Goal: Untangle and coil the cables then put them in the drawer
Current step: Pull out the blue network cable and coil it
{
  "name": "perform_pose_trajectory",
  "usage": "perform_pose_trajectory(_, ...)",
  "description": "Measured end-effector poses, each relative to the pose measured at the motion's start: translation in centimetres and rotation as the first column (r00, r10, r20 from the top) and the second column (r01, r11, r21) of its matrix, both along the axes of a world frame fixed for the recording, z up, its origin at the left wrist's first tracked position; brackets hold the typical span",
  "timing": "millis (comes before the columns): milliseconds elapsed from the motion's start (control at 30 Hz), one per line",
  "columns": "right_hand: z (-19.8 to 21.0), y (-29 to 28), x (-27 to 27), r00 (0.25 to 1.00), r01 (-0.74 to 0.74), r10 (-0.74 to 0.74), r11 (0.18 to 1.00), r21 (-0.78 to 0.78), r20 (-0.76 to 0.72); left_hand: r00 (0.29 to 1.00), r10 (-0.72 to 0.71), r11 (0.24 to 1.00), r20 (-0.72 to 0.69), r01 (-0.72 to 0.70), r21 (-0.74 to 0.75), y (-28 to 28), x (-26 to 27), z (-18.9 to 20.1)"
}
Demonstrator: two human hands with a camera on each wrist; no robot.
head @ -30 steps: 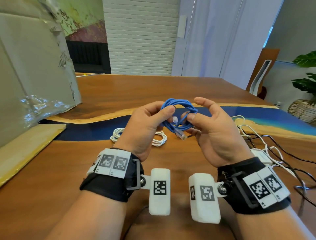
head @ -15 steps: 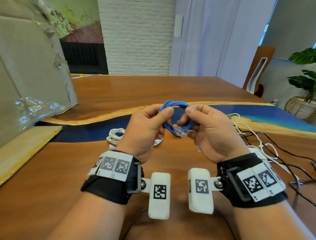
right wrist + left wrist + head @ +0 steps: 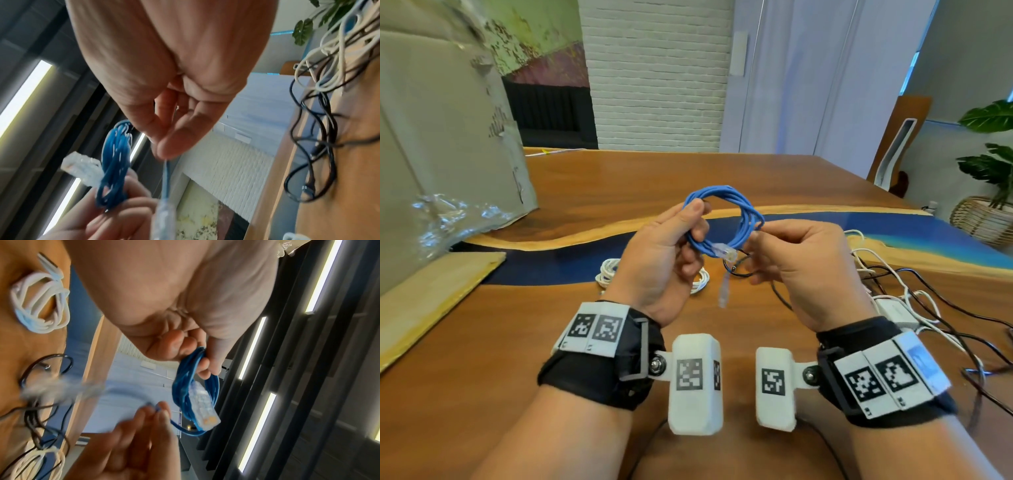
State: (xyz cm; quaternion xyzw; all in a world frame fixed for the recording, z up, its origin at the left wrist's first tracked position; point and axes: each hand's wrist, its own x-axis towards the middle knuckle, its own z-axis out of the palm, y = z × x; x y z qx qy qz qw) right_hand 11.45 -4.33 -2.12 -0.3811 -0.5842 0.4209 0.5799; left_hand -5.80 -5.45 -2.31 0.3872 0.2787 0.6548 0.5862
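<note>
A coiled blue network cable (image 3: pixel 736 209) is held above the wooden table (image 3: pixel 517 342). My left hand (image 3: pixel 671 246) grips the left side of the coil (image 3: pixel 185 386), thumb on top. One clear plug (image 3: pixel 726 251) sticks out from the coil's lower edge (image 3: pixel 203 407). My right hand (image 3: pixel 784 253) pinches the cable's loose end (image 3: pixel 166 172) between thumb and fingers, and the second clear plug (image 3: pixel 723 291) dangles blurred below it. A coiled white cable (image 3: pixel 609 272) lies on the table behind my left hand.
A tangle of black and white cables (image 3: pixel 914 287) with a white adapter (image 3: pixel 893 310) spreads over the table's right side. A large cardboard box (image 3: pixel 438 164) with plastic wrap stands at the left, a cardboard flap (image 3: pixel 431 291) lying before it. No drawer is in view.
My hands have drawn apart a little and the coil has opened up. The right hand has pulled the loose end out of the coil, so its plug now hangs free.
</note>
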Motion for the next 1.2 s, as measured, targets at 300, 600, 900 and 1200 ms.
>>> perform_pose_trajectory(300,-0.3,-0.1,-1.3,0.985,-0.076,0.075,0.997,-0.003,-0.156,0.998,-0.037,0.998,-0.047,0.035,-0.044,0.1,0.8,-0.4)
perform_pose_trajectory(600,-0.3,-0.2,-0.9,0.897,-0.394,0.342,0.905,-0.159,-0.280,0.955,0.206,0.978,-0.212,-0.191,0.090,0.9,0.1,-0.8)
perform_pose_trajectory(900,-0.4,-0.2,-1.1,0.882,-0.420,0.329,0.873,-0.247,-0.337,0.901,0.272,0.957,-0.338,-0.216,0.194,1.3,0.3,-1.4)
perform_pose_trajectory(1200,-0.4,0.0,-0.8,0.936,-0.341,0.313,0.918,-0.203,-0.162,0.891,0.278,0.954,-0.359,-0.213,0.212,1.1,1.0,-1.5)
